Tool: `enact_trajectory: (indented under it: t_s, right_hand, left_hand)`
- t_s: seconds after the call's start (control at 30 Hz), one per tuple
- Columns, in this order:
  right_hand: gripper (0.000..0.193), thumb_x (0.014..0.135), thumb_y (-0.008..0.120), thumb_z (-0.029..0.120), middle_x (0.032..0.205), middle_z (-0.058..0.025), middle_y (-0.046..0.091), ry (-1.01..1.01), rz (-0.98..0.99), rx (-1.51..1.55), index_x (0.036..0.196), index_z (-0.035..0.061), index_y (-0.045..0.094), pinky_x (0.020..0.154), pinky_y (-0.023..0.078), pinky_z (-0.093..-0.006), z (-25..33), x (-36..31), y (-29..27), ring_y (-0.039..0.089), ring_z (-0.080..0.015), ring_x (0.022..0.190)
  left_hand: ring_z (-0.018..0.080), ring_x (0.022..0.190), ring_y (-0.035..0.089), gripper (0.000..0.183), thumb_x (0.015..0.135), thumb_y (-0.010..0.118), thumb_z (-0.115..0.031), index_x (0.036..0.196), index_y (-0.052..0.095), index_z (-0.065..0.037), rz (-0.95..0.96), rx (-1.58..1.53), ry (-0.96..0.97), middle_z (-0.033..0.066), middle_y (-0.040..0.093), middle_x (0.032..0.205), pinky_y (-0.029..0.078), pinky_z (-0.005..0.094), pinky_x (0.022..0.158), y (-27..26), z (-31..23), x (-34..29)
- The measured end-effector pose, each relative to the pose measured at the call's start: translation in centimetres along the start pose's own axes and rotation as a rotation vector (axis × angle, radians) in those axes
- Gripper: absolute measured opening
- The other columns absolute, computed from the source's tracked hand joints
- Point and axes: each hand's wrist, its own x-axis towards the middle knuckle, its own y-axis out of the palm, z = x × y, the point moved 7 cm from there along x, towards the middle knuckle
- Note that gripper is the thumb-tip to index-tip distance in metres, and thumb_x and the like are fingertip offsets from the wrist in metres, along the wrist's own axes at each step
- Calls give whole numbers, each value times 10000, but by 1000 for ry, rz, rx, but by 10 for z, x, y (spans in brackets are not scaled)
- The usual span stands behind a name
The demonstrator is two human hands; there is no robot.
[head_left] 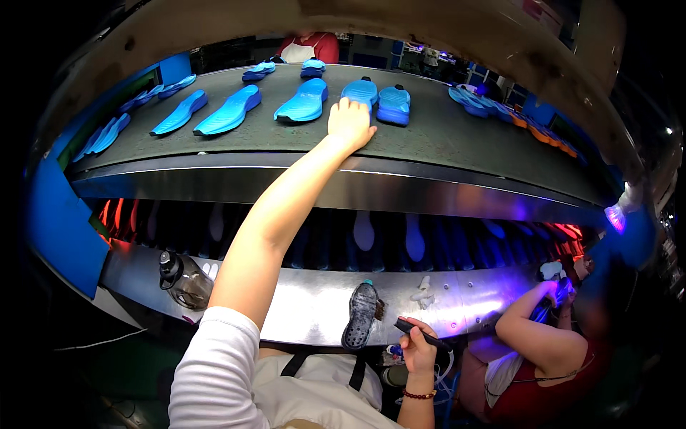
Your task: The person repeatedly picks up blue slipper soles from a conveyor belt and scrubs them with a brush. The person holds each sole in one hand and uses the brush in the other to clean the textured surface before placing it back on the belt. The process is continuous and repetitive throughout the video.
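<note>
My left hand (pixel 350 123) reaches over the dark conveyor belt (pixel 236 146), its fingers curled over the near end of a blue shoe sole (pixel 359 90). Just right of it lies another blue sole (pixel 394 105); to the left is a wide blue sole (pixel 303 101). Low on the right, my right hand (pixel 419 346) grips a black pen-shaped tool (pixel 412 327), its tip pointing up and left. Between my forearms, a dark, perforated sole-shaped piece (pixel 359 314) rests on the metal ledge (pixel 307 318), with a small brown item (pixel 379 309) beside it.
A dark bottle (pixel 187 281) stands on the ledge at left. White scraps (pixel 424 293) lie right of the dark piece. Under the belt, racks hold several soles (pixel 363 232). A co-worker's arm (pixel 547 329) is close on my right; another person (pixel 309 48) sits beyond the belt.
</note>
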Motion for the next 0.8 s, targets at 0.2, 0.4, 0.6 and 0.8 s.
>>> enact_trajectory:
  t_s: [0.2,0.4,0.6,0.8]
  right_hand:
    - [228,812,571,62,998,-210,594,-15,-22,-25,1004,-60,553,520,459,-212,9,3,-3,538,-140,556]
    - [224,818,556,47,992,-194,597,23,24,-1,1013,-62,551,542,465,-215,3,8,-3,546,-143,577]
    - [280,797,573,21,1040,-189,581,-35,19,5,1062,-59,524,633,477,-230,10,11,-3,592,-179,729]
    - [284,740,588,-46,1044,-176,578,-160,-116,-108,1021,-52,549,717,471,-243,30,15,-14,578,-198,882]
  left_hand:
    - [344,987,503,343,714,663,-211,957,539,-3,-13,-171,73,162,567,976,413,426,828,8,0,6]
    - [337,893,553,296,768,614,-259,931,574,-15,16,-615,427,170,587,972,440,402,780,-13,-51,0]
    - [285,896,556,310,754,616,-340,804,607,-34,-13,-469,228,133,603,887,441,365,763,-60,-50,-41]
    - [188,1053,440,287,822,525,-119,1071,464,10,-623,-1591,-343,125,389,1181,360,318,884,-73,11,-167]
